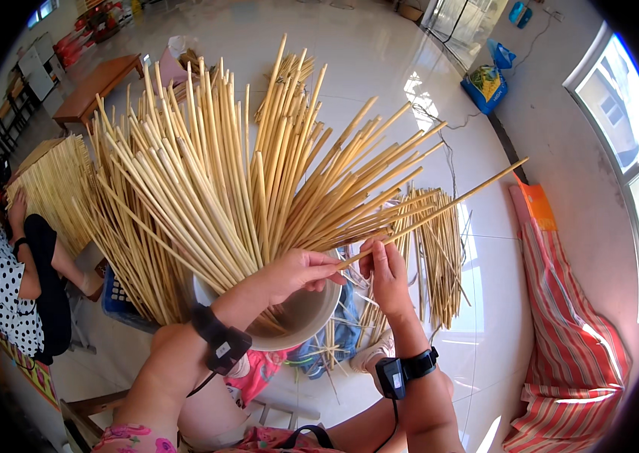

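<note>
A long, straw-coloured reed stalk [451,204] slants up to the right, its lower end between my two hands. My left hand [300,273] pinches that end, and my right hand [386,273] grips it a little farther along. Just beyond my hands stands a pale round tub [319,311], packed with several bundles of similar stalks [198,174] that fan out above its rim. Both wrists carry a black strapped device. The tub's inside is mostly hidden by the stalks and my left forearm.
Loose stalks [440,257] lie on the tiled floor to the right of the tub. A blue plastic basket [119,298] stands at its left. Farther left, a seated person [13,279] holds a mat of stalks [55,192]. Red striped cloth [561,325] lies by the right wall.
</note>
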### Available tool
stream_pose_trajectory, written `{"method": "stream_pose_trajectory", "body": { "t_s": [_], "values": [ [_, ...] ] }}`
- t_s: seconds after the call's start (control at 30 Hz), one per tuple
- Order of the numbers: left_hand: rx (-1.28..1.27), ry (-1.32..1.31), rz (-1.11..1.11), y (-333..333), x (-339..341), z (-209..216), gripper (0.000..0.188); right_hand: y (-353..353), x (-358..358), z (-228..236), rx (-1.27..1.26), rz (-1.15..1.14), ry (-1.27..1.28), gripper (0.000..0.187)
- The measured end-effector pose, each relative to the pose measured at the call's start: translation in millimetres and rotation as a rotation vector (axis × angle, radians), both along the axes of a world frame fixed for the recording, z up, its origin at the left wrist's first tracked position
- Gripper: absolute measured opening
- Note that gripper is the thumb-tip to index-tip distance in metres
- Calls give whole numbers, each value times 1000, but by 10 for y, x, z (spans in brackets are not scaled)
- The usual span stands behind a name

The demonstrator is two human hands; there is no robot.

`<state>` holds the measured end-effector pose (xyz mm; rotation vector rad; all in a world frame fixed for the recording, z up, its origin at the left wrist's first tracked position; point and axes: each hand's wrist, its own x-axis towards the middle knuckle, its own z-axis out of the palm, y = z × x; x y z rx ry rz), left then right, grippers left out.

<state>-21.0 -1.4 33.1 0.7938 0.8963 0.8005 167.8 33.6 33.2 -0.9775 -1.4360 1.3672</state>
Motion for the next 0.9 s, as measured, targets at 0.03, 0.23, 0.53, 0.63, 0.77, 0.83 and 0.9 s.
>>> {"method": "stream_pose_trajectory", "body": {
  "t_s": [0.03,0.23,0.53,0.63,0.77,0.83,0.9],
  "values": [
    [39,-43,-22,-5,-4,38,20,20,45,12,-41,-13,18,25],
    [38,-62,-39,-22,-32,-28,19,2,-20,63,-44,2,30,25],
    [206,-4,-139,-4,159,-136,28,-43,-46,82,-94,35,-61,21],
    [287,-74,-100,-2,231,-134,28,-134,-196,31,-110,22,25,24],
    [312,10,-194,-13,212,-58,29,-128,-45,171,45,-169,-315,25],
    [364,119,-316,-41,101,-137,30,-32,107,387,0,-343,-21,28],
    [399,231,-415,-56,22,-163,30,115,392,449,2,-508,94,29]
  ]
}}
